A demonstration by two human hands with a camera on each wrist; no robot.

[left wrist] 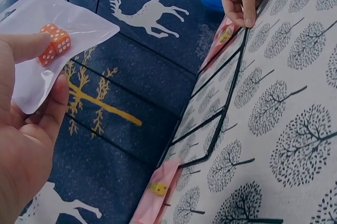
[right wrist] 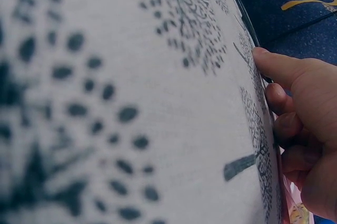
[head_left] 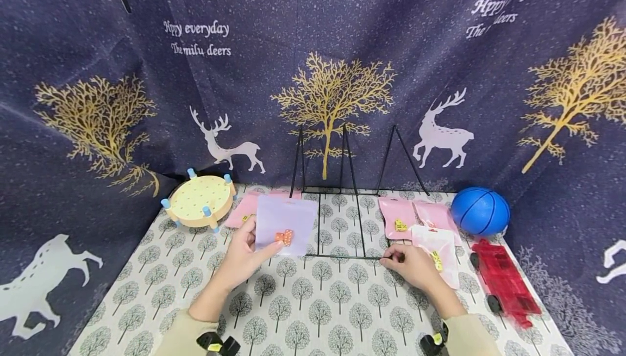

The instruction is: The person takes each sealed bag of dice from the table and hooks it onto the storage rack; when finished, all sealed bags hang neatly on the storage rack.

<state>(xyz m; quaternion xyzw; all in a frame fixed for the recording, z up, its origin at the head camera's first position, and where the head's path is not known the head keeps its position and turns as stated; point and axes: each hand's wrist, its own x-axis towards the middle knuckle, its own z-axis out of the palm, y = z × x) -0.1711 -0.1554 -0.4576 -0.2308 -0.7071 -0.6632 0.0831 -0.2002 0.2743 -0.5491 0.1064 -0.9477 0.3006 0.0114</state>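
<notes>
My left hand (head_left: 244,258) holds up a pale purple pouch (head_left: 283,216), pinching it between thumb and fingers. Orange dice with white dots (left wrist: 55,44) show at the pouch, under the thumb in the left wrist view. A black wire rack (head_left: 342,257) with upright triangular dividers stands on the patterned cloth, just right of the pouch. At the rack's front right corner, my right hand (head_left: 413,266) grips the wire with thumb and curled fingers. In the right wrist view the thumb (right wrist: 279,66) lies along the dark wire; the fingertips are partly hidden.
Right of the rack lie pink pouches (head_left: 394,209) with yellow dice and a white pouch (head_left: 449,239). More pink pouches (head_left: 246,204) lie behind the left hand. A blue ball (head_left: 480,211) and a red wheeled toy (head_left: 506,280) sit right; a round pegged board (head_left: 200,198) stands left.
</notes>
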